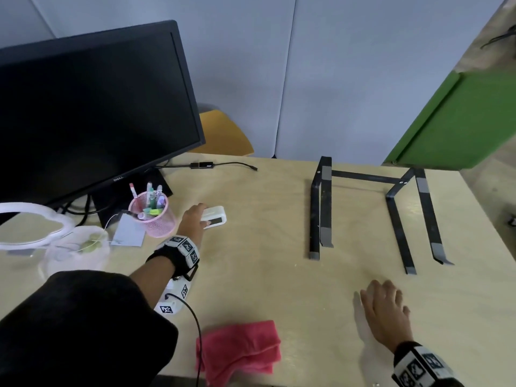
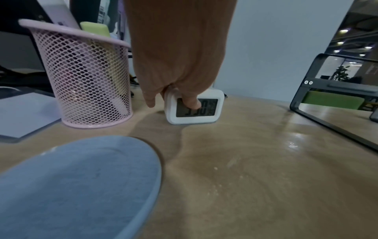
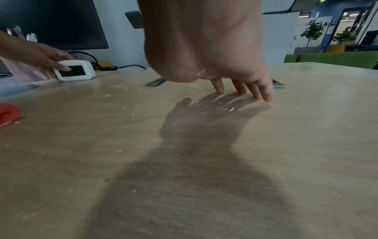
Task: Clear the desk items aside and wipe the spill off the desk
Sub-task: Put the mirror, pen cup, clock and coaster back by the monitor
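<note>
My left hand [image 1: 195,217] grips a small white digital clock [image 1: 215,216] standing on the desk beside the pink mesh pen cup [image 1: 152,216]. In the left wrist view the thumb lies across the clock [image 2: 194,110] display while the fingers reach over its top. In the right wrist view the same clock [image 3: 75,72] shows at far left. My right hand [image 1: 382,303] rests flat with spread fingertips [image 3: 266,95] touching the bare wood. A folded pink cloth [image 1: 240,351] lies near the front edge. Small pale crumbs and a faint wet sheen [image 2: 290,143] mark the desk.
A black monitor [image 1: 92,107] fills the back left, with cables and an adapter [image 1: 202,165] behind. A black metal laptop stand [image 1: 371,208] sits at the right. A clear cup [image 1: 75,250], a white ring lamp [image 1: 28,224] and a paper note [image 1: 128,230] crowd the left.
</note>
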Demonstrator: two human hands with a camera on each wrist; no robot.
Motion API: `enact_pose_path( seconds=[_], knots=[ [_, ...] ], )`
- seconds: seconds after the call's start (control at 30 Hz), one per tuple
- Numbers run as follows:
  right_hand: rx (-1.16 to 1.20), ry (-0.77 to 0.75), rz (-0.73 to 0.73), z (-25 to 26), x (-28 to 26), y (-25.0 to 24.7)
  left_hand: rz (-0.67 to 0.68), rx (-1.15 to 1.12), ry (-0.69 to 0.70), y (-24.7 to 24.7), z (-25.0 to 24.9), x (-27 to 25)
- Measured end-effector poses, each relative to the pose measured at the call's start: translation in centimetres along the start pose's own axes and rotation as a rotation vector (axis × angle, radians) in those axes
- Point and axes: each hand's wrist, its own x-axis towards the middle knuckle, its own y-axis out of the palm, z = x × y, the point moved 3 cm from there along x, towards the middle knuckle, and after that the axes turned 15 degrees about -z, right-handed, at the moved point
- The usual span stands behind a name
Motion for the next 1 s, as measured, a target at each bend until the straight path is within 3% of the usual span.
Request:
enact_pose_path(
  seconds=[0.17,0.37,0.5,0.57,0.67,0.77,0.87,1.0],
  knots=[
    [0.087,0.043,-0.079,0.3,-0.2,-1.1,-0.161,0.057,0.151,-0.5,-2.5,-0.9],
    [0.205,-0.009,-0.157,0.4,0.9,-4.3,-0.151,-0.234,0.279,1.1,-12.3,-3.2],
    [0.34,-0.144,-0.352,-0.1,3.7,-8.2,-0.02,-0.342,0.325,3.9,-19.4,-5.1],
    [0.316,-0.195,-0.439,-0.8,5.4,-10.1,0.084,-0.381,0.268,5.7,-22.0,-6.1],
    [0.26,-0.142,-0.535,-2.9,8.2,-12.3,0.231,-0.37,0.161,8.4,-24.6,-7.2],
    [0.223,0.02,-0.442,-5.0,10.9,-13.0,0.313,-0.358,0.102,10.1,-26.0,-7.7],
    [0.314,0.172,-0.271,-6.1,12.7,-12.9,0.274,-0.325,0.056,10.4,-26.9,-8.0],
    [0.473,0.22,-0.189,-7.0,14.3,-11.8,0.229,-0.206,0.069,10.6,-27.5,-8.1]
  ],
)
